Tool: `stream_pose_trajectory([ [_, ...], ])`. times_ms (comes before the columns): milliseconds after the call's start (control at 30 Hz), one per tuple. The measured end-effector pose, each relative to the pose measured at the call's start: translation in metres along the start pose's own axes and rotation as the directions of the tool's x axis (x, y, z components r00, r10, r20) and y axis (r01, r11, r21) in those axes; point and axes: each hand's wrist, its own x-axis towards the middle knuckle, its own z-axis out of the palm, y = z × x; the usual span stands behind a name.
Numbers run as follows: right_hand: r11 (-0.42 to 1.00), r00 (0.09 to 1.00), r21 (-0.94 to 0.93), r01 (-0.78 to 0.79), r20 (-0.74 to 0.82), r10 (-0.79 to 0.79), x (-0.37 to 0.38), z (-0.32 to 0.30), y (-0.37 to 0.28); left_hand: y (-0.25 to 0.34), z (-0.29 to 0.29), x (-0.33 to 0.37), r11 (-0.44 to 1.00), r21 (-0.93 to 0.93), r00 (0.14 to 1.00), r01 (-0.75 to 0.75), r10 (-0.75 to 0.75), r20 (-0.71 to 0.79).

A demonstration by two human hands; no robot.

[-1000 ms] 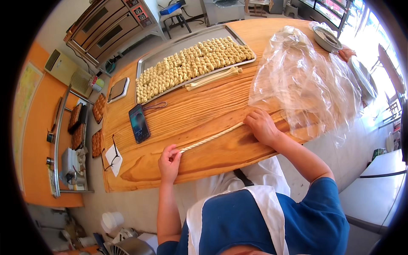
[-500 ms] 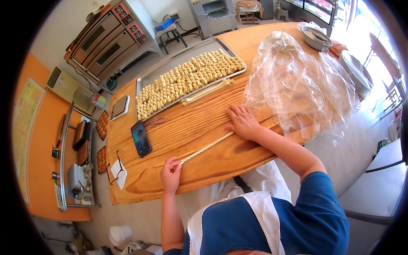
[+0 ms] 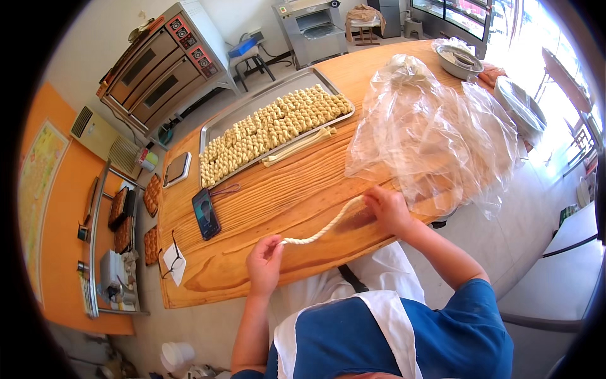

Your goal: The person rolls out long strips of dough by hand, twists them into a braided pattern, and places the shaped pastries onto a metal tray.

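A thin twisted rope of dough (image 3: 320,231) hangs in a shallow curve between my two hands near the front edge of the wooden table (image 3: 252,265). Its left end is pinched in the fingers of my left hand (image 3: 265,260). The right end is gripped by my right hand (image 3: 386,208), close to the clear plastic sheet (image 3: 435,139). Beyond them, a metal tray (image 3: 252,95) carries rows of braided dough pieces (image 3: 271,123). Several plain dough strips (image 3: 300,146) lie along the tray's near side.
A phone (image 3: 206,215), a scale (image 3: 177,169) and glasses on white paper (image 3: 174,262) lie at the left. Metal bowls (image 3: 459,60) stand at the far right. An oven (image 3: 161,69) is behind the table; racks with baked trays (image 3: 151,196) are at left.
My right hand has gone from lying flat on the dough to gripping its end, nearer to me. The dough has gone from straight to curved. My left hand has shifted slightly right.
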Motion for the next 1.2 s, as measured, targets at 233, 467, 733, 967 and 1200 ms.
stream_pose_trajectory([
  [233,0.603,0.909,0.719,-0.345,0.095,0.407,0.010,-0.039,0.014,0.014,0.006,0.016,0.997,-0.077,1.000,-0.017,0.015,-0.018],
  [467,0.715,0.925,0.602,-0.356,0.121,0.359,-0.019,-0.058,0.025,0.012,-0.003,0.017,0.990,-0.113,0.996,0.079,-0.075,0.039],
  [733,0.882,0.948,0.436,-0.178,-0.165,0.272,-0.006,-0.060,0.014,0.027,-0.015,0.028,0.916,-0.102,0.920,0.387,-0.377,0.104],
  [967,0.886,0.966,0.406,0.223,-0.213,-0.145,0.023,-0.040,-0.046,0.047,0.027,0.055,0.828,-0.242,0.832,0.506,-0.394,0.391],
  [1200,0.871,0.974,0.435,0.228,-0.088,-0.210,0.025,-0.034,-0.062,0.054,0.035,0.054,0.868,-0.215,0.857,0.447,-0.347,0.382],
])
